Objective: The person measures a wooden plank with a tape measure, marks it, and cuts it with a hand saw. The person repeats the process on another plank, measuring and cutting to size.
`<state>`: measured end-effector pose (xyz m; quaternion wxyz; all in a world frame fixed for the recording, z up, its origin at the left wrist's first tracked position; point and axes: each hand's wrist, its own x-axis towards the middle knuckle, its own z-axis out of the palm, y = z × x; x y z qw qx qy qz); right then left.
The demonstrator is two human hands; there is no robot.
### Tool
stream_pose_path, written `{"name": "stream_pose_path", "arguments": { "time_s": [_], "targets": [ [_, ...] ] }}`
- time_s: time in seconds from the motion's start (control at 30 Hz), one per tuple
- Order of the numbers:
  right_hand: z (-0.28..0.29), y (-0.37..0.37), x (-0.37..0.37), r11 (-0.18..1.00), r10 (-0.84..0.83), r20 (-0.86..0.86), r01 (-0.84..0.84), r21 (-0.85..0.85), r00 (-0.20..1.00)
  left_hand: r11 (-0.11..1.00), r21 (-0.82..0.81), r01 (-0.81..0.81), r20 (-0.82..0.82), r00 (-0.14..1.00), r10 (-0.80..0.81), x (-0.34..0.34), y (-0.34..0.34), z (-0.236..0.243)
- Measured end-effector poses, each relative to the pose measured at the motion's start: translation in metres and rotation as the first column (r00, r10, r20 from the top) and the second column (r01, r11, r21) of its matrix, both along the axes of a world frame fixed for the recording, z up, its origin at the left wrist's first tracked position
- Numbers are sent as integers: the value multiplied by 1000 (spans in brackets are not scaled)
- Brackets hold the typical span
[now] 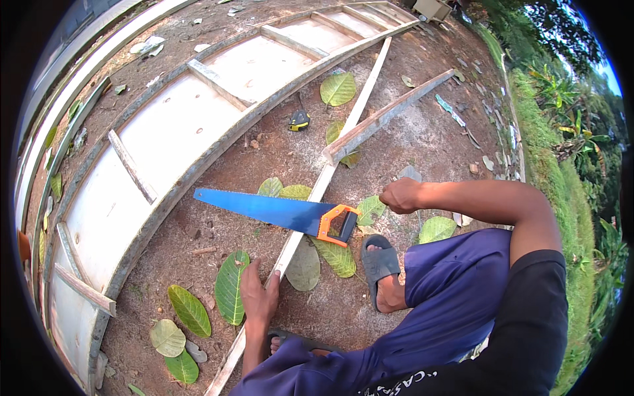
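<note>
A long pale wooden strip [321, 183] runs diagonally over the ground. My left hand [259, 292] is closed around its near part, thumb on one side and fingers on the other. Across the strip lies a handsaw with a blue blade [261, 209] and an orange and black handle [339, 225], untouched by either hand. My right hand [401, 195] is raised to the right of the saw handle, its fingers curled in; anything inside them is hidden. A thicker weathered wooden beam [393, 117] rests with its near end on the strip, beyond the saw.
At the left a long curved wooden frame [198, 158] with pale panels and crosspieces lies on the soil. A yellow and black tape measure [299, 120] is beside it. Large leaves [232, 285] lie scattered around. Grass [551, 178] borders the right side.
</note>
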<state>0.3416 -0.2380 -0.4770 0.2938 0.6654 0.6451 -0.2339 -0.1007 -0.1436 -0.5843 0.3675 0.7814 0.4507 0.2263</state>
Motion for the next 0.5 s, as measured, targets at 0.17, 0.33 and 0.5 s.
{"name": "stream_pose_path", "arguments": {
  "time_s": [0.17, 0.33, 0.5],
  "targets": [
    [-3, 34, 30, 992, -78, -11, 78, 94, 997, 978, -111, -174, -59, 984, 168, -30, 12, 22],
    [-32, 62, 110, 781, -531, -144, 548, 299, 835, 977, -86, -197, -58, 980, 192, -27, 24, 45],
    [-108, 82, 194, 8, -692, -585, 815, 580, 423, 988, -64, 137, -245, 958, -149, 5, 54, 117]
  ]
}}
